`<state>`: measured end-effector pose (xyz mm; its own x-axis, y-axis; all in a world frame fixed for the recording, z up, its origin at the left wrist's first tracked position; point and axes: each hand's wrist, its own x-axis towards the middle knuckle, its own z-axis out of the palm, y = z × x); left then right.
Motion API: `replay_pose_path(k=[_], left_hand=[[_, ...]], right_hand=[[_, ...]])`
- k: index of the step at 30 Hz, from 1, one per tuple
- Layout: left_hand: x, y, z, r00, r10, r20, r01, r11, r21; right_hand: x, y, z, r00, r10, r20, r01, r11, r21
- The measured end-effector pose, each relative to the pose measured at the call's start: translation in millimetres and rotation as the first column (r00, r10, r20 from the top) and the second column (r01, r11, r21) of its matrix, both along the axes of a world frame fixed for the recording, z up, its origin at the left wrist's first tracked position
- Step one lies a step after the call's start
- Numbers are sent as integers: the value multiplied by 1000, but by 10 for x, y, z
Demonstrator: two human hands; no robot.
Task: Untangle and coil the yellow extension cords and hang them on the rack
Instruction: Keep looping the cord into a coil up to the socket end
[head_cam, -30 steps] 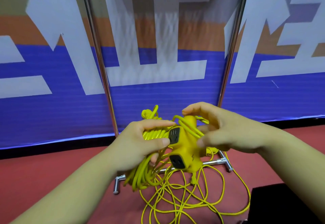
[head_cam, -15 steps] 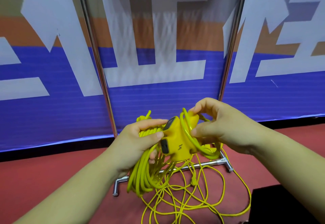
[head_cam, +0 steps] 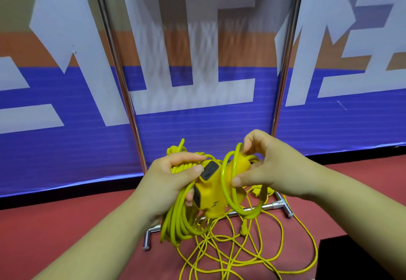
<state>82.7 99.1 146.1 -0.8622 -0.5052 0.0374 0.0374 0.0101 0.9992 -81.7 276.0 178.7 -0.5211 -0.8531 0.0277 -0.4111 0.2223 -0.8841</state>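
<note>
Socket block (head_cam: pixel 216 188) between hands; right fingers (head_cam: pixel 238 179) pinch cord loop (head_cam: pixel 228 183).

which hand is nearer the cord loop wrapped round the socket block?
Right. The right hand pinches the loop at its top; the left hand grips the coiled bundle across the block.

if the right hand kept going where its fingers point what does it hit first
The socket block and the cord loop round it, which the right hand is touching; behind them, likely the left hand gripping the coiled cord.
</note>
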Motion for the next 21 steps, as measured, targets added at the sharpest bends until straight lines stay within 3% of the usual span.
replay_pose_path(k=[3, 7, 13, 17, 21], left_hand=[[-22, 6, -24, 999, 37, 10, -37, 999, 1], [-31, 9, -57, 996, 85, 31, -84, 996, -35], [-30, 50, 57, 983, 184, -3, -183, 980, -72], [-15, 99, 140, 970, 242, -6, -237, 943, -234], [-21, 99, 138, 958, 286, -9, -268, 884, -384]], right_hand=[[29, -21, 21, 989, -65, -133, 68, 997, 20], [74, -36, 4, 977, -95, -191, 102, 995, 25], [89, -86, -26, 921, -251, -298, 237, 968, -83], [106, -143, -94, 903, -321, -286, 293, 946, -137], [134, -179, -125, 923, -278, -264, 248, 958, -142]])
